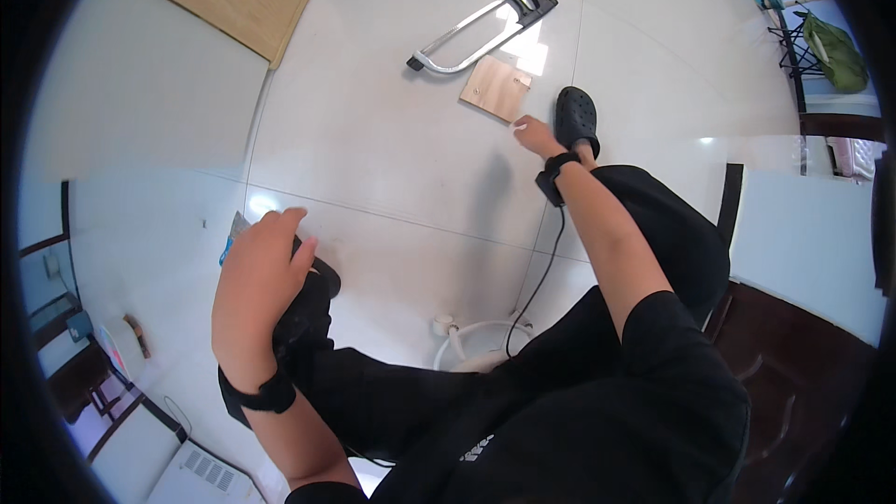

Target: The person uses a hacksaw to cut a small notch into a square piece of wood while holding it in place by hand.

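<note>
On the floor ahead lies a small square wooden board [493,90] with little round metal-looking spots on it. My right hand [538,136] hangs by its near right corner, fingers drawn together. A small white bit shows at the fingertips; I cannot tell what it is. Just beyond the board is a hacksaw [467,65] with a silver frame and a black handle. My left hand [259,271] is raised over my left leg, thumb apart from loosely curved fingers, with nothing seen in it. Behind it, a grey and blue object [230,235] is mostly hidden.
My foot in a black clog [576,119] rests right of the board. A black cable [554,252] runs from my right wrist band. A light wood panel [224,0] stands at the upper left, a white stool base [448,329] below me, and a green bag [833,51] at far right.
</note>
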The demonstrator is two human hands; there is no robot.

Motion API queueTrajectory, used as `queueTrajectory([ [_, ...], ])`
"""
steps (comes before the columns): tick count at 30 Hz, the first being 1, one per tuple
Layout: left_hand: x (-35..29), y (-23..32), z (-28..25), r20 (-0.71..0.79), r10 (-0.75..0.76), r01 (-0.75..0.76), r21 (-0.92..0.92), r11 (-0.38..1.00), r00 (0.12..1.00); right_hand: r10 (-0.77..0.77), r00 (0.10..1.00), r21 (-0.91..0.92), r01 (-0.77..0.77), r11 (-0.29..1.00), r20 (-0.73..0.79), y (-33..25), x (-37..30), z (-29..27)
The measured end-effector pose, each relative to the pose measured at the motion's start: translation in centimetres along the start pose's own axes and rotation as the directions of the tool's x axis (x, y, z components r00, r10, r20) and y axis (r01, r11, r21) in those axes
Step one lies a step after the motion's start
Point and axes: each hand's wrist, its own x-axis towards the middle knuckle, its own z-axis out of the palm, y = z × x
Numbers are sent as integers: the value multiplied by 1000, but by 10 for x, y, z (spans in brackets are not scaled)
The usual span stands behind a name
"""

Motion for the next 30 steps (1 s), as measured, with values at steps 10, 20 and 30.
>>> queueTrajectory([
  [10,66,-16,-19,129,-169,160,81,984,977,41,980,-63,-54,997,-195,-12,152,-69],
  [20,72,-24,-21,121,-269,249,160,955,956,-299,912,-210,245,946,-282,-15,210,-73],
  [30,22,-18,-8,146,-235,192,257,947,961,-621,694,7,665,747,364,-58,-4,70],
])
